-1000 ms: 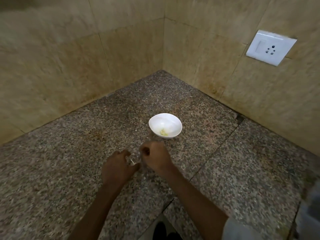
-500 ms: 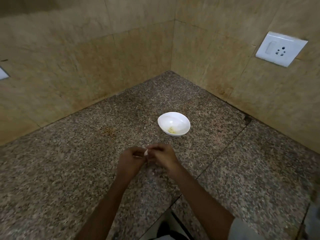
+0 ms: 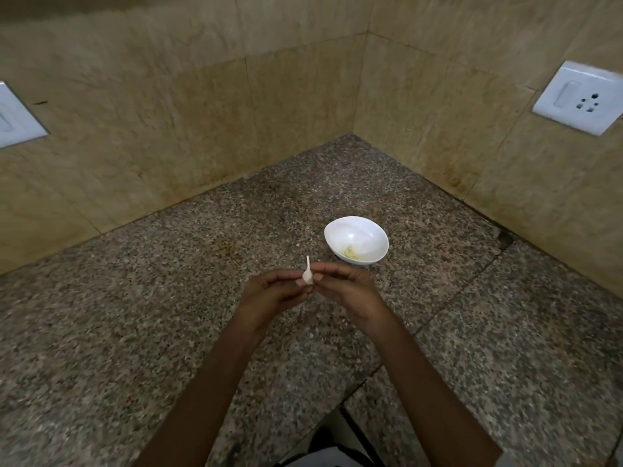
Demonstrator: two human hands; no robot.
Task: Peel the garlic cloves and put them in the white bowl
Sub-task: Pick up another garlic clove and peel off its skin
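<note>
A small white garlic clove [image 3: 307, 276] with a thin stem pointing up is pinched between the fingertips of both hands, above the granite counter. My left hand [image 3: 273, 296] grips it from the left and my right hand [image 3: 347, 288] from the right. The white bowl [image 3: 356, 240] stands on the counter just beyond and to the right of my hands. A few pale yellow garlic bits lie in its bottom.
The speckled granite counter [image 3: 168, 332] runs into a corner of beige tiled walls. A white socket plate [image 3: 578, 102] is on the right wall and another white plate [image 3: 13, 119] on the left wall. The counter's front edge lies near the bottom middle.
Both hands have risen from the counter and come together, and the garlic clove now shows between the fingertips. The view has shifted so the bowl sits further right.
</note>
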